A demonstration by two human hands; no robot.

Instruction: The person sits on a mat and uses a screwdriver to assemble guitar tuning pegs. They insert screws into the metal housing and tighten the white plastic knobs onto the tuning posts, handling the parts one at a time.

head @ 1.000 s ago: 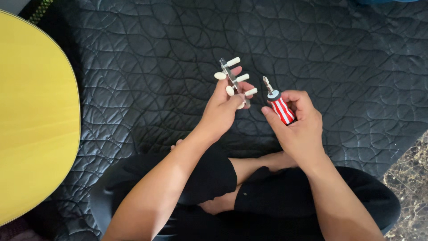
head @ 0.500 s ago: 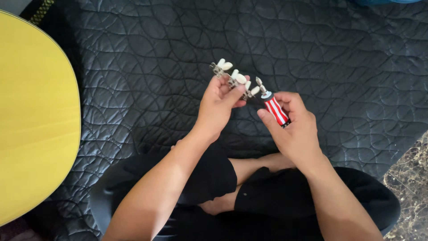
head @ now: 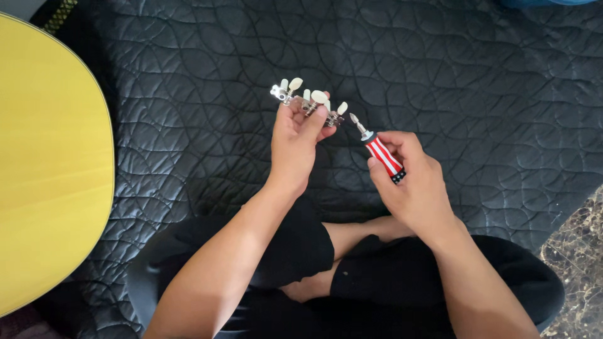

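Observation:
My left hand [head: 300, 143] grips a metal strip of guitar tuning pegs [head: 307, 100] with cream-white knobs, held out above a dark quilted blanket [head: 477, 81]. The strip lies almost level, knobs pointing up and to the right. My right hand [head: 411, 179] holds a short screwdriver [head: 379, 148] with a red-and-white striped handle. Its metal tip points up-left, close to the right end of the peg strip without touching it.
A yellow guitar body [head: 44, 169] fills the left side. I sit cross-legged in dark shorts [head: 389, 276] on the blanket. A strip of marbled floor [head: 578, 263] shows at the lower right. A dark strap with yellow marks [head: 56, 16] lies at the upper left.
My left hand turned the peg strip from nearly upright to almost level and moved it slightly up and left. The right hand with the screwdriver barely shifted.

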